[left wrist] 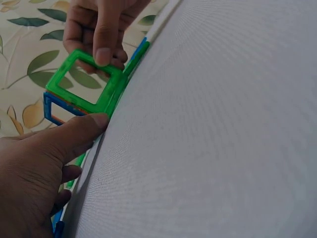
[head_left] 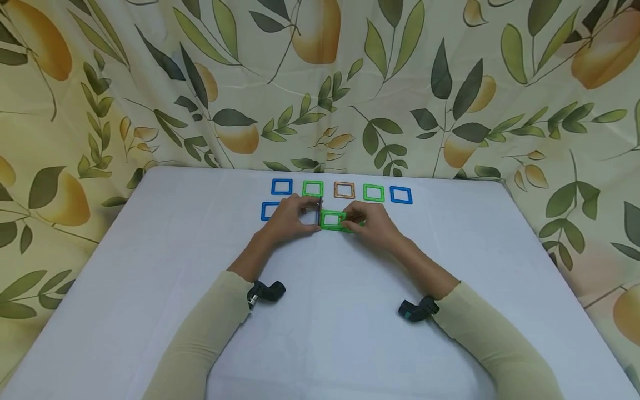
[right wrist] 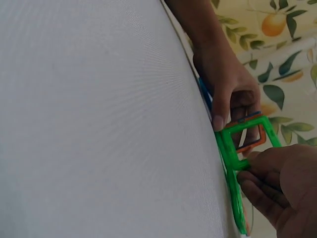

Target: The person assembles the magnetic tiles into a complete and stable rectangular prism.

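My right hand pinches the edge of a green square magnetic tile, an open frame standing upright. Its lower edge meets another green tile lying flat on the cloth. On the other side, my left hand grips an upright tile piece, seen edge-on in the head view. This piece shows blue in the left wrist view and orange in the right wrist view. It stands at an angle against the green tile, with my left thumb at their shared lower corner.
Behind the hands lies a row of flat tiles: blue, green, orange, green and blue. Another blue tile lies beside the left hand. A patterned curtain hangs behind the white-clothed table.
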Motion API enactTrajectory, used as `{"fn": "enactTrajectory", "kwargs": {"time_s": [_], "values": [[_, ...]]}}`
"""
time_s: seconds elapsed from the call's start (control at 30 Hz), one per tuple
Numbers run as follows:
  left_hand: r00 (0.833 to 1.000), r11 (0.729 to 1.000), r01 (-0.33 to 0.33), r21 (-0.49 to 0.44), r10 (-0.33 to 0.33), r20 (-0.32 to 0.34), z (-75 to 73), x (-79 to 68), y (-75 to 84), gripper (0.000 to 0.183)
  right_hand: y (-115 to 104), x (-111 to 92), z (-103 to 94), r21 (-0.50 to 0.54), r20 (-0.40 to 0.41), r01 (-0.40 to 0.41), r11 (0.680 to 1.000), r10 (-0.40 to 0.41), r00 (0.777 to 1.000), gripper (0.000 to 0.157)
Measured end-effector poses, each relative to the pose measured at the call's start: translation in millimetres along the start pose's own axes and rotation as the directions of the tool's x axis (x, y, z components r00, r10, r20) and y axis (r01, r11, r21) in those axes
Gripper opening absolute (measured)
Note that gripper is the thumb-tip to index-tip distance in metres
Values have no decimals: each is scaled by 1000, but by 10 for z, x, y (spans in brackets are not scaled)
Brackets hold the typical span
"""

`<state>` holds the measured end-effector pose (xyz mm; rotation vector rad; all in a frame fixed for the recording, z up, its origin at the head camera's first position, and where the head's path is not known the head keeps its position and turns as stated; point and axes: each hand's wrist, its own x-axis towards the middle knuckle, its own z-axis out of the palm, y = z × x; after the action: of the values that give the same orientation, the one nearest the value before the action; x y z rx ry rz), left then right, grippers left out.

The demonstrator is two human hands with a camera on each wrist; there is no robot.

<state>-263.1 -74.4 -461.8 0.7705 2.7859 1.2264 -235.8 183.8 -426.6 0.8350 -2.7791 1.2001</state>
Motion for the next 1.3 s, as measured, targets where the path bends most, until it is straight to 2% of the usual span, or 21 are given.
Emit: {"fn": "enactTrajectory", "kwargs": {"time_s": [0.37, 0.67, 0.93, 1.3], "values": [[1000, 1000, -6, 27, 6, -8, -4, -3, 15, 67, 3, -11, 34, -19, 10, -21, 1000, 21, 1000, 16], [1000, 999, 8, 38, -8, -1, -15, -19, 18, 69, 70, -49, 108, -96, 26, -71, 993, 73, 997, 13], [1000, 998, 26, 50, -26, -8, -12, -33, 35, 69, 88, -68, 150, -89, -4, -53, 995, 53, 999, 13], [1000, 998, 24, 55, -24, -10, -12, -28, 31, 68, 117, -63, 154, -73, 1, -60, 996, 61, 998, 13]]}}
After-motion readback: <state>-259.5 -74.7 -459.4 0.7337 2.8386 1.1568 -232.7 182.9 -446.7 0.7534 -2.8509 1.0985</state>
